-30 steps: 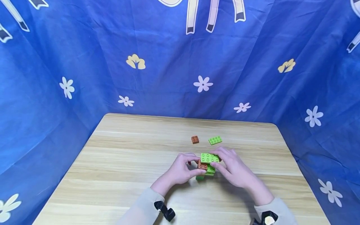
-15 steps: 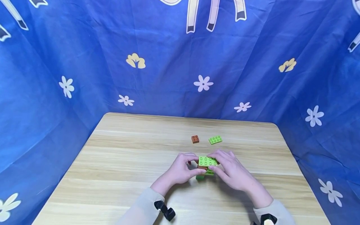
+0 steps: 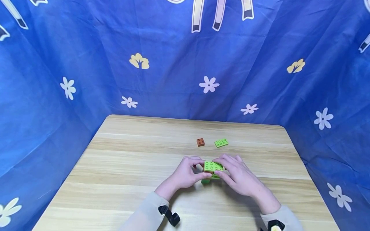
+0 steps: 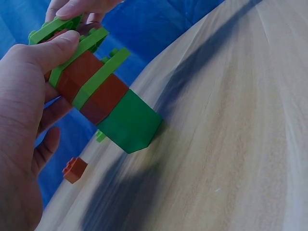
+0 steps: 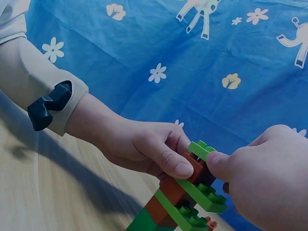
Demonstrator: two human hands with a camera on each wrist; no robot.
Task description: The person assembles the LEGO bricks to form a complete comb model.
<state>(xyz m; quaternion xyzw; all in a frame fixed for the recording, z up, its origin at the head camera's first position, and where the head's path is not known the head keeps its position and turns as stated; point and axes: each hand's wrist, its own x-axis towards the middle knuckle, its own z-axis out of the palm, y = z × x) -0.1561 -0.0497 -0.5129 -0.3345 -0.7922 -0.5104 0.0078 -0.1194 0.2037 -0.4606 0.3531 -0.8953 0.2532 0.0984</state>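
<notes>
Basically, the tower [image 4: 81, 72] stands upright on the tabletop [image 3: 130, 160], w/ L hand [image 3: 186, 175] at its left side & R hand [image 3: 238, 178] at its right. L thumb + fingers are curled round the upper brick [image 5: 196, 168], opened only to its thickness, prob. to steady the column vs. pressure from above. R thumb & fingers pinch the top plate [image 3: 210, 165] by near & far edges, likely b/c that keeps it square; can't tell if it's fully seated. Lower lime plates [image 4: 102, 79] jut from the tower's right, which prob. explains L on the brick side, R on the overhang. At the tower's foot, a dk green block [image 4: 130, 122], seemingly the base. Beyond the tower: loose brown brick [image 3: 200, 142] slightly left, loose lime plate [image 3: 221, 143] slightly right, prob. parked clear of the hands. Count: dk green x1; brown bricks x4 (3 in tower, 1 loose); lime plates x4 (3 in tower incl. top, 1 loose).
</notes>
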